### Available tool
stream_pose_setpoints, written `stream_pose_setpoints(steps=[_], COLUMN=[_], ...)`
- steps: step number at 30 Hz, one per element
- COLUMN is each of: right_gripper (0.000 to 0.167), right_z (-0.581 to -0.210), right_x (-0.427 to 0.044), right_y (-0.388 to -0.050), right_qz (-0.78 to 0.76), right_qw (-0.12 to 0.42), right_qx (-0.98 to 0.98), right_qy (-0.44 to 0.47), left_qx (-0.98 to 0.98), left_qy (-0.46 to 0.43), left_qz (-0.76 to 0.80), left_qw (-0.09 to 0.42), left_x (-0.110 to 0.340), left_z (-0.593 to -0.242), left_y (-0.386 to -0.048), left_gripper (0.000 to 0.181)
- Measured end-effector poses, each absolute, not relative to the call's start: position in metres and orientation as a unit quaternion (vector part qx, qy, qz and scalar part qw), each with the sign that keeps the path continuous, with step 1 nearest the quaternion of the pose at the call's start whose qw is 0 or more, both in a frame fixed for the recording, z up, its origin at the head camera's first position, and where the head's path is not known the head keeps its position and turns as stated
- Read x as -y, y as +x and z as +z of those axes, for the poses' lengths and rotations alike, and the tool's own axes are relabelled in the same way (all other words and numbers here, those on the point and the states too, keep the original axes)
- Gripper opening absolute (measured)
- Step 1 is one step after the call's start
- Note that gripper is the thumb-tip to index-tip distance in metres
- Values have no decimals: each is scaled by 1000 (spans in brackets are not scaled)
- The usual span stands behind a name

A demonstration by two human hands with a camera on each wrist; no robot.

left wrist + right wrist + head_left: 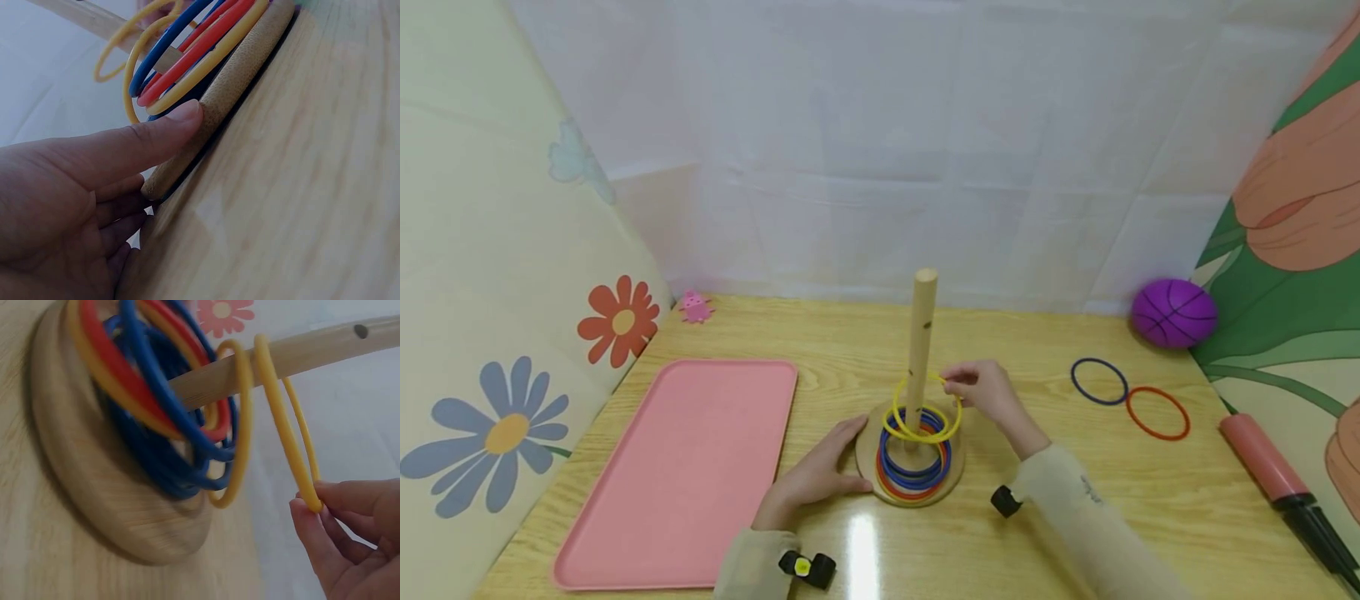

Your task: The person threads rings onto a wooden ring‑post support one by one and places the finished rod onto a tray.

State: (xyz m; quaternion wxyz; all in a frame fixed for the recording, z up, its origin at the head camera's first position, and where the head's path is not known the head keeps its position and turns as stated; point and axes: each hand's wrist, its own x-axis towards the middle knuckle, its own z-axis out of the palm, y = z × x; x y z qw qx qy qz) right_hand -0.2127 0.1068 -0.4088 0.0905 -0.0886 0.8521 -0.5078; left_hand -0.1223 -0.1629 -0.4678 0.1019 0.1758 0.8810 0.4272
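Note:
A wooden pole rises from a round wooden base. Several blue, red and yellow rings lie loosely stacked around the pole's foot, some tilted. My right hand pinches a yellow ring between thumb and fingers; the ring encircles the pole above the stack. Just below it, another yellow ring leans on the pile. On the base's left side rests my left hand, its thumb touching the rim; its other fingers are partly hidden behind the edge.
To the left lies a pink tray, with a small pink figure behind it. At right are a blue ring and a red ring on the table, a purple ball and a pink-and-black pump.

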Motion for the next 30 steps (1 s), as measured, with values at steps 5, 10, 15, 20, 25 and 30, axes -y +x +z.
stream_pose_setpoints(steps=[5, 10, 15, 20, 25, 30], right_gripper=[18, 16, 19, 22, 25, 28], right_z=[-421, -428, -432, -433, -432, -431], right_x=[-105, -101, -102, -114, -137, -170], right_y=[-214, -214, -213, -215, -223, -237], right_qz=[-481, -475, -503, -499, -495, -488], right_qw=[84, 94, 113, 107, 90, 62], right_qx=[-868, -870, -853, -857, -860, -868], right_qy=[-93, -92, -79, -74, -81, -66], left_qx=[-881, -880, -880, -881, -880, -878], left_qy=[180, 176, 179, 179, 176, 176], left_qz=[426, 430, 428, 426, 430, 433], left_qw=[100, 103, 101, 103, 103, 103], left_x=[163, 163, 163, 163, 162, 162], left_z=[-469, -470, -469, -469, -468, -467], left_y=[-122, -122, -122, -122, -123, -122], left_gripper=[97, 97, 97, 97, 97, 97])
